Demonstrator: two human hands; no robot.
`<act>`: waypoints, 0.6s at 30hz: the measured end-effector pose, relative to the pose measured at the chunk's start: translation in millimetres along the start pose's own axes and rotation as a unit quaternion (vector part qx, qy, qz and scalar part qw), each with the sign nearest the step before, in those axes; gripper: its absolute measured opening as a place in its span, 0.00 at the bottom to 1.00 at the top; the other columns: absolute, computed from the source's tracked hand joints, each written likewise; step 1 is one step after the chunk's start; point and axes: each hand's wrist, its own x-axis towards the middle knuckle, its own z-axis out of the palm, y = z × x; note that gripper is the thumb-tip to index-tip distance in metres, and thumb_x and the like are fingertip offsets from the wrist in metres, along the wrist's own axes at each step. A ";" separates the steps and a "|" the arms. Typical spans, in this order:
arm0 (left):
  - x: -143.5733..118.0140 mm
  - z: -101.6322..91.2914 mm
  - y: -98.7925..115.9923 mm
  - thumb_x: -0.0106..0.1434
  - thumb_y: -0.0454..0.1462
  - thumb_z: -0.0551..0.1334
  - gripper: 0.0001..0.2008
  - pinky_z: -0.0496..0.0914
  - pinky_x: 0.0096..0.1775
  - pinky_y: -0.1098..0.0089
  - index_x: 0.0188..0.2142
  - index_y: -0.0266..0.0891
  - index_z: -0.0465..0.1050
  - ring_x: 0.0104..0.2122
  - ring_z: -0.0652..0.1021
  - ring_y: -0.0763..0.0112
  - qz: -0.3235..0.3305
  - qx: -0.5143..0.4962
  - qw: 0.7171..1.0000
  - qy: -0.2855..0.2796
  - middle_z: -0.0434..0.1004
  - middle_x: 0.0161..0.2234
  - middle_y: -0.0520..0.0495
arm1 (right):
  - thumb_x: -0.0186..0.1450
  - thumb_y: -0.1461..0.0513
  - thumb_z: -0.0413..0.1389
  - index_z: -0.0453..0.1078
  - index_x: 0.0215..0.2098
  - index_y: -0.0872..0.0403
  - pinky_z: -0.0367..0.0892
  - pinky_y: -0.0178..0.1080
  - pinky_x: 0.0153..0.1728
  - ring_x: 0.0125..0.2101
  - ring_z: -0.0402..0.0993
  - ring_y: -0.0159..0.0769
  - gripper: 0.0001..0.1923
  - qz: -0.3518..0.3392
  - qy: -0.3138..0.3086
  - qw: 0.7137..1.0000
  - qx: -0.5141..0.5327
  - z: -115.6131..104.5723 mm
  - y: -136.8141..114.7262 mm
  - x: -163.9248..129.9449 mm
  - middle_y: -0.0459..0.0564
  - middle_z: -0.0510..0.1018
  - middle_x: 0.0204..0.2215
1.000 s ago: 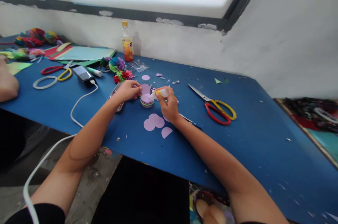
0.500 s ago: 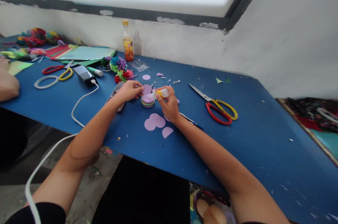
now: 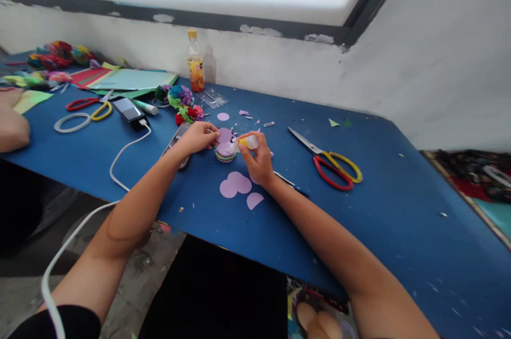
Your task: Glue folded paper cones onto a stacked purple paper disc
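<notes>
— Two hands meet at the middle of the blue tabletop [image 3: 379, 211]. What is in each?

— The right hand [image 3: 259, 160] has its fingers closed around a small white glue bottle with a yellow band [image 3: 248, 141], tilted so its tip points left at a small stack of round coloured paper discs [image 3: 224, 153]. The left hand [image 3: 197, 137] has its fingers pinched narrow on a lilac paper circle [image 3: 224, 135] at the far edge of that stack.

— Where does the stack lie?

— On the tabletop between the two hands, touching the left fingertips, just beside the bottle's tip.

— And around it?

— Just near of the stack lie three loose lilac paper circles [image 3: 235, 184], two overlapping. To the right lie scissors with red and yellow handles [image 3: 331, 164], blades pointing far-left. Under the left wrist is a dark phone [image 3: 178, 143]. Farther left, a second phone with a white cable [image 3: 128, 110], and another pair of red and yellow scissors [image 3: 90, 107]. A plastic bottle of orange drink [image 3: 195, 62] stands by the far wall, crumpled paper flowers [image 3: 183, 105] near it. Another person's hand [image 3: 11, 126] rests at the left edge.
</notes>
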 end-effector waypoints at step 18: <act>0.6 -0.7 -2.3 0.60 0.31 0.59 0.03 0.68 0.27 0.75 0.30 0.34 0.70 0.23 0.74 0.75 0.010 0.032 0.999 0.021 0.74 0.23 0.48 | 0.65 0.59 0.52 0.60 0.43 0.49 0.68 0.45 0.43 0.40 0.74 0.39 0.09 -0.019 -0.014 0.999 -0.045 -2.0 -2.9 1.8 0.51 0.77 0.39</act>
